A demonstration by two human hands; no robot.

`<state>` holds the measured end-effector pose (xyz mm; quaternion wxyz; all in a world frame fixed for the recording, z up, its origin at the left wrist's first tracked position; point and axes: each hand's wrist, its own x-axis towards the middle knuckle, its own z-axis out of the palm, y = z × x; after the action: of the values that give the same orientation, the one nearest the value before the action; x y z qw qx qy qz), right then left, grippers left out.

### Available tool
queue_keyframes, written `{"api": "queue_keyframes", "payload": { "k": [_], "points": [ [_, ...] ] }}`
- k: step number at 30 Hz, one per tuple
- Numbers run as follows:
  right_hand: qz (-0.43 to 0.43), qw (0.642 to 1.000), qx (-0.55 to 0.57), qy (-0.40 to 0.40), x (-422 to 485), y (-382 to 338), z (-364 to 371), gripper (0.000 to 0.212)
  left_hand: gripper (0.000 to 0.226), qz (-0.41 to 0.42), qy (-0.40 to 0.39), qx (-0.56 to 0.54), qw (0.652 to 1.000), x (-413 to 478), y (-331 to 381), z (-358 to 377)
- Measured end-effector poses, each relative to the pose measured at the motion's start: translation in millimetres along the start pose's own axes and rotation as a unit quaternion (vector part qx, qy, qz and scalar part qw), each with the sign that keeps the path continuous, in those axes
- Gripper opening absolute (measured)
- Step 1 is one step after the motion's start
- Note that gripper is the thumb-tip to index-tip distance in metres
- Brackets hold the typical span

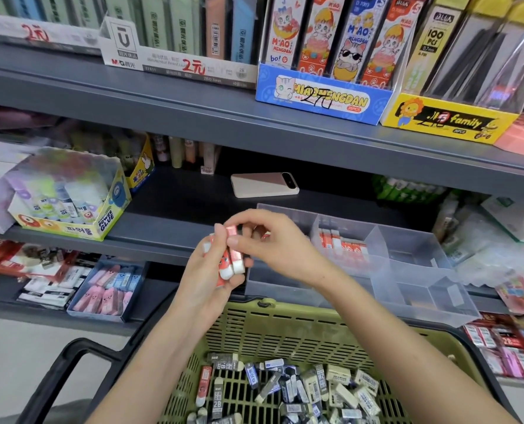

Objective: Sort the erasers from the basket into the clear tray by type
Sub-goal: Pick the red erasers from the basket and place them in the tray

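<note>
Green basket [285, 328] holds loose erasers [300, 390]; clear tray [422, 289], red erasers [343, 246].

Two slender forearms, the left [150, 347] and the right [376, 325], are bare from the lower edge of the view to the wrist. They end in the left hand [207, 276] and the right hand [277, 246]. The fingers [256, 217] are slim, with short, rounded nails in a plain natural finish. A blurred grey patch [62, 411] sits at the lower left corner — perhaps cloth, though whether it is worn cannot be told.
</note>
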<state>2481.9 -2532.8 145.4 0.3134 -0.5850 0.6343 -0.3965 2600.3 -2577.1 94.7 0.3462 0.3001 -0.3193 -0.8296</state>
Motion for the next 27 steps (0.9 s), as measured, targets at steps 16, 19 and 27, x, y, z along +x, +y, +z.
{"api": "queue_keyframes", "payload": {
  "k": [16,19,27],
  "points": [
    [-0.002,0.973,-0.23,-0.009,-34.3,7.7,-25.4,0.012,0.039,0.013,0.027,-0.004,1.0,0.6,-2.6,4.2],
    [0.049,0.989,-0.136,0.03,-31.4,13.9,-31.6,0.014,0.041,0.007,0.029,0.002,1.0,-0.5,-2.0,6.8],
    [0.245,0.955,0.057,0.158,20.1,38.2,-44.9,0.028,0.042,-0.003,0.05,-0.007,0.999,2.4,1.5,-0.5]
  ]
}}
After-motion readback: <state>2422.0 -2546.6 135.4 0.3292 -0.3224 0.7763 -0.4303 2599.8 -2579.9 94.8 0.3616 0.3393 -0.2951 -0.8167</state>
